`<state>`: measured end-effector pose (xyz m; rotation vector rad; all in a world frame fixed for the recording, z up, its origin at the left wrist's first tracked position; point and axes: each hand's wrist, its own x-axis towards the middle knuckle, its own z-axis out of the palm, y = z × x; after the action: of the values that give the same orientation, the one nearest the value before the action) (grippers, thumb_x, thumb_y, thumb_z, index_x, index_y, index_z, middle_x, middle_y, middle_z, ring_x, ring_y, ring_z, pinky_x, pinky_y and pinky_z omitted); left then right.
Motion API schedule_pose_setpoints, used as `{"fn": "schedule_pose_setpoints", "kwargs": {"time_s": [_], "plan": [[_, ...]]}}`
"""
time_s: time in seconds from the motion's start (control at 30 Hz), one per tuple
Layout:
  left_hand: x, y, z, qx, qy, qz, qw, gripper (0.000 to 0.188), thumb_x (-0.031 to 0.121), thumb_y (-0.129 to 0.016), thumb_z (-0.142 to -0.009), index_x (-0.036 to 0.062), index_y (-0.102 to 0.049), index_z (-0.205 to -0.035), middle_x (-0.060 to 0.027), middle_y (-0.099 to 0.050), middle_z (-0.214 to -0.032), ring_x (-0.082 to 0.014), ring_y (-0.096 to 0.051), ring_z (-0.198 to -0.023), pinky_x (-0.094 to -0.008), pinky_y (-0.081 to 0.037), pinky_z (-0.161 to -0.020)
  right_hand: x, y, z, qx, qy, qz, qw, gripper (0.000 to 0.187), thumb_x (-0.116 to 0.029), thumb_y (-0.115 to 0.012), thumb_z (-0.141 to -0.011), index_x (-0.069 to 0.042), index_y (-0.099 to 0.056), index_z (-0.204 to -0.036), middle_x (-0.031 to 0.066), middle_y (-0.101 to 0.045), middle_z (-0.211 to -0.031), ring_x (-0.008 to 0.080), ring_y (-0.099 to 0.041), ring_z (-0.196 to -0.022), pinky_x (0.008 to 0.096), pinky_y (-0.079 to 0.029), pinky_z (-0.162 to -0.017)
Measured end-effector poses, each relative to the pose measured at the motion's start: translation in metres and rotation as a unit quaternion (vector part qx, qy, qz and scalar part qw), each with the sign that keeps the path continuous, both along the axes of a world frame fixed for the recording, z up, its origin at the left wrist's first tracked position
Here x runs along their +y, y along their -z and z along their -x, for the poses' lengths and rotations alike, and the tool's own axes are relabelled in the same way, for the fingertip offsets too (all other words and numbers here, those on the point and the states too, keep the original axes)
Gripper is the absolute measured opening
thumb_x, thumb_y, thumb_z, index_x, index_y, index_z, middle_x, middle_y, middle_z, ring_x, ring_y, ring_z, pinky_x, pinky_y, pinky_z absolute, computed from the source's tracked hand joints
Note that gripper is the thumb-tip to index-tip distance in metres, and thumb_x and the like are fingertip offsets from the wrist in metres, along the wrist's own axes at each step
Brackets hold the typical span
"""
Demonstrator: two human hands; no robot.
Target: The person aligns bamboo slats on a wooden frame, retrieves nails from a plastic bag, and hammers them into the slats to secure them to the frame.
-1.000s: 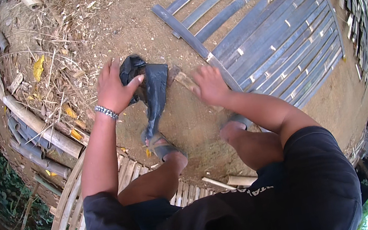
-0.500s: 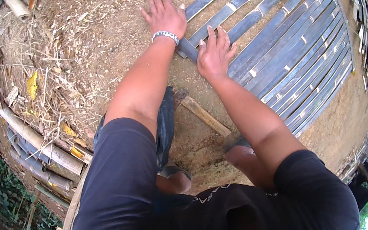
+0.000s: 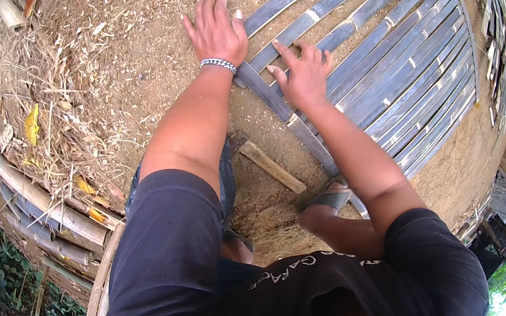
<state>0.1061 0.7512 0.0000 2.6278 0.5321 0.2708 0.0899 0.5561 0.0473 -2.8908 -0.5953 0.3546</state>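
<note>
Several dark split-bamboo slats [image 3: 386, 72] lie side by side on the dirt, fanning out to the right. A narrow dark bamboo strip [image 3: 286, 114] crosses their near left ends, running from beneath my left wrist toward my right foot. My left hand [image 3: 219, 37], with a chain bracelet at the wrist, is spread at the top left ends of the slats, fingers reaching onto the soil. My right hand [image 3: 306, 77] is over the slats just right of the strip, its fingers apart and bent, with nothing in it. Whether its fingertips touch the bamboo I cannot tell.
A wooden-handled tool [image 3: 272, 167] lies on the ground between my feet, its head dark. Wood shavings and dry leaves cover the soil at left, beside bamboo poles [image 3: 49, 199]. Loose thin strips [image 3: 501, 22] are piled at far right. My sandalled right foot [image 3: 325, 207] is close to the strip.
The cross strip now shows along its length down to my right foot; before, only its upper end showed. My right hand has turned and its fingers have bent. The view has shifted slightly.
</note>
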Motion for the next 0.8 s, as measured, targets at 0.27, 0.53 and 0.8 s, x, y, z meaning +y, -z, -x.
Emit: {"fn": "schedule_pose_setpoints", "kwargs": {"time_s": [0.27,0.53,0.8], "plan": [[0.015,0.007,0.003,-0.007,0.040,0.019,0.999,0.068,0.034,-0.049,-0.099,0.0060,-0.029,-0.158,-0.0153,-0.025,-0.166,-0.0321,-0.014,-0.157,-0.0555,-0.001,-0.126,-0.004,0.001,-0.040,-0.026,-0.108,0.003,0.994,0.060,-0.059,-0.074,-0.079,-0.038,-0.065,-0.134,0.0035,-0.059,-0.114,0.0216,-0.057,-0.110,0.0602,-0.028,-0.110],[0.005,-0.037,0.095,0.185,0.102,-0.009,0.977,0.123,0.067,-0.070,-0.081,0.0013,-0.006,-0.162,-0.0175,-0.005,-0.171,-0.0324,0.004,-0.158,-0.0562,0.002,-0.125,-0.002,-0.009,-0.043,-0.009,-0.116,0.050,0.992,0.064,-0.062,-0.071,-0.081,-0.034,-0.062,-0.138,0.0062,-0.058,-0.116,0.0242,-0.057,-0.118,0.0589,-0.030,-0.109],[-0.011,-0.061,0.095,0.301,0.026,0.033,0.953,0.145,0.073,-0.082,-0.062,0.0041,-0.004,-0.163,-0.0155,-0.002,-0.171,-0.0345,0.003,-0.158,-0.0627,-0.001,-0.124,0.011,-0.016,-0.051,-0.006,-0.131,0.063,0.989,0.057,-0.058,-0.070,-0.086,-0.033,-0.064,-0.136,0.0064,-0.059,-0.125,0.0245,-0.056,-0.123,0.0528,-0.031,-0.108]]}}
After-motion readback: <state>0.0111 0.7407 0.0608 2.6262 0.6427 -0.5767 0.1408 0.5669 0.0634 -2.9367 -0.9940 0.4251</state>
